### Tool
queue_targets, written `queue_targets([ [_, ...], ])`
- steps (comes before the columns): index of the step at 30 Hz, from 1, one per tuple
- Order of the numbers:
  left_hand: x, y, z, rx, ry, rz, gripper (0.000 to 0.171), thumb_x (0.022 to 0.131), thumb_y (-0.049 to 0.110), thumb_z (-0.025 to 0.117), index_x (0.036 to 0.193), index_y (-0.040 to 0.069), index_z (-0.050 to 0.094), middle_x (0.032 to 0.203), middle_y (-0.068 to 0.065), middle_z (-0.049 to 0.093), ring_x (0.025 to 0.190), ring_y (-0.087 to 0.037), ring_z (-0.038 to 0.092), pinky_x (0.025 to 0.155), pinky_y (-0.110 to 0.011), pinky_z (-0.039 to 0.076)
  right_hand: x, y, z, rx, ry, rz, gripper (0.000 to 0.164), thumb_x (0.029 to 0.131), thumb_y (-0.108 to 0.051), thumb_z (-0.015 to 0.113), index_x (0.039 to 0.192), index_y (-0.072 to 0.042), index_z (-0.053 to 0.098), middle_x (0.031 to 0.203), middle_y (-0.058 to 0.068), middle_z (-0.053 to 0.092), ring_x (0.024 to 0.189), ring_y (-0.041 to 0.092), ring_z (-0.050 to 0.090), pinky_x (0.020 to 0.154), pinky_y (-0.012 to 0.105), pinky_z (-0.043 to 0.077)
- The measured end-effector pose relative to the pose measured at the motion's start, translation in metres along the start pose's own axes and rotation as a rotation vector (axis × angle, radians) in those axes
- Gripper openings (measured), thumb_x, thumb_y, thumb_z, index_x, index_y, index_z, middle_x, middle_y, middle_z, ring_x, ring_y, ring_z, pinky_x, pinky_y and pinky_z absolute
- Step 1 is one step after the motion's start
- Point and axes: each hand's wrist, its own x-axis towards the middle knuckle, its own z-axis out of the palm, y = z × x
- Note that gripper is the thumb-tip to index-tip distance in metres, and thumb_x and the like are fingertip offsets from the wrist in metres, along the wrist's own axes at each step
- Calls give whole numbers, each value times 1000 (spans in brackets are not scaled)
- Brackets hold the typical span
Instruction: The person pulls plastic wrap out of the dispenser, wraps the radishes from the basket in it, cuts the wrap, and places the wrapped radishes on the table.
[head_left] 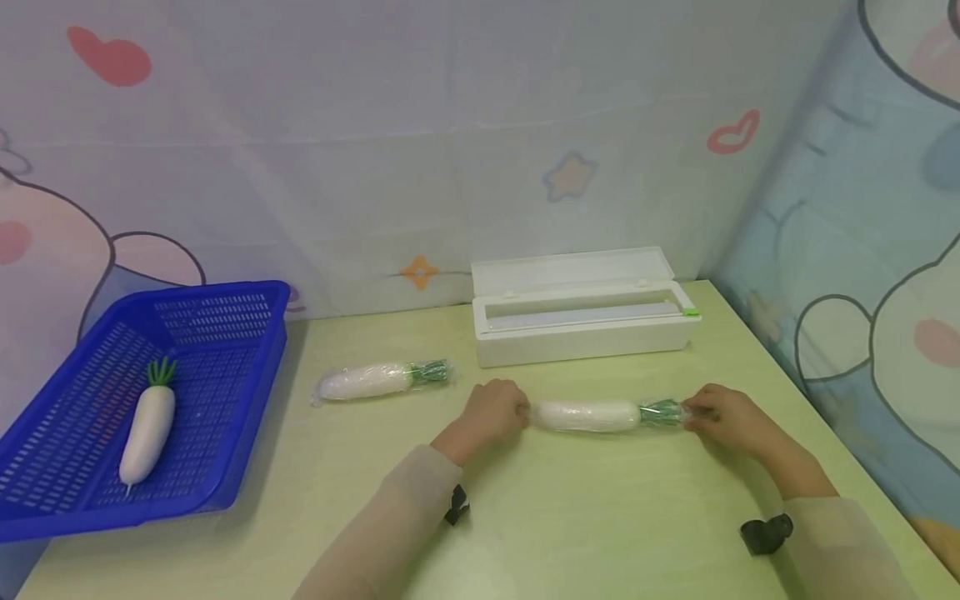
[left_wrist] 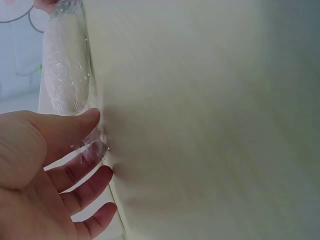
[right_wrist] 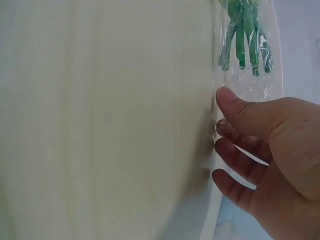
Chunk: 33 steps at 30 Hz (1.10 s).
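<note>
A white radish [head_left: 588,415] with green leaf stubs [right_wrist: 245,35] lies wrapped in clear cling film in front of me. My left hand [head_left: 493,412] pinches the film's loose end [left_wrist: 95,142] past the root tip, between thumb and forefinger. At the leafy end, my right hand [head_left: 726,417] pinches the other film end [right_wrist: 235,92] the same way. In both wrist views the remaining fingers are spread loosely near the table. To the left of my left hand rests a second wrapped radish [head_left: 371,381].
A white cling film box [head_left: 588,343] stands behind the radish with its lid raised and a roll inside. On the left, a blue basket [head_left: 258,400] holds one unwrapped radish [head_left: 148,429]. Printed cloth [head_left: 375,167] hangs behind the table [head_left: 570,525].
</note>
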Motion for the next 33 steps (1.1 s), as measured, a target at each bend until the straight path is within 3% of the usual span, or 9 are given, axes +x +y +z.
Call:
queue_targets([
  [4, 4, -5, -1, -49, -3, 13, 16, 89, 13, 61, 87, 14, 77, 91, 0, 70, 84, -17, 61, 80, -40, 48, 0, 3, 1, -41, 21, -19, 9, 85, -6, 70, 92, 0, 73, 82, -2, 62, 74, 12, 56, 66, 31, 48],
  [12, 0, -22, -11, -296, -17, 60, 21, 96, 17, 56, 103, 7, 73, 106, -5, 70, 103, -19, 62, 93, -35, 48, -5, -3, 2, -6, 85, 33, 13, 90, -3, 63, 97, 5, 71, 93, 18, 71, 89, 38, 66, 77, 48, 53],
  [16, -5, -33, -20, -478, -64, 78, 21, 96, 17, 59, 105, 6, 73, 99, -3, 72, 96, -14, 61, 87, -31, 48, -16, -11, -2, 66, 144, 46, 17, 91, -2, 62, 103, 5, 71, 93, 14, 73, 84, 22, 70, 71, 32, 55],
  [20, -13, -46, -35, -668, -149, 62, 24, 95, 20, 61, 112, 7, 72, 98, -2, 73, 100, -14, 62, 90, -33, 48, -25, -21, -8, 227, 192, 27, 18, 91, -4, 64, 105, 5, 71, 90, -2, 74, 81, -2, 65, 72, 13, 49],
  [24, -19, -59, -44, -851, -195, 66, 26, 94, 19, 62, 113, 4, 70, 104, -5, 71, 105, -18, 63, 97, -38, 46, -35, -35, -11, 538, 221, -4, 18, 90, 3, 62, 106, 5, 70, 91, -14, 72, 83, -3, 66, 75, 11, 50],
  [26, -21, -64, -47, -954, -197, 86, 20, 95, 15, 60, 106, 3, 71, 103, -4, 70, 102, -17, 63, 99, -38, 46, -40, -43, -12, 712, 228, -81, 23, 88, 11, 59, 105, 1, 72, 92, -14, 73, 84, 0, 68, 76, 13, 51],
  [28, -22, -66, -50, -1073, -195, 112, 16, 97, 11, 57, 97, 5, 72, 98, -2, 67, 98, -15, 62, 100, -39, 45, -42, -51, -12, 866, 204, -222, 33, 87, 17, 55, 106, -2, 73, 97, -8, 73, 88, 4, 69, 78, 16, 52],
  [31, -23, -67, -54, -1216, -182, 142, 22, 99, 10, 52, 86, 14, 69, 92, 2, 63, 94, -13, 59, 99, -39, 45, -40, -67, -8, 1049, 80, -544, 38, 86, 22, 50, 113, 3, 69, 112, 1, 71, 100, 11, 67, 83, 21, 53],
  [33, -22, -66, -56, -1278, -168, 138, 25, 101, 10, 49, 88, 16, 69, 90, 3, 62, 92, -13, 58, 97, -38, 46, -35, -82, -4, 1105, -41, -732, 39, 87, 23, 49, 118, 6, 64, 118, 6, 68, 99, 15, 64, 78, 24, 54],
])
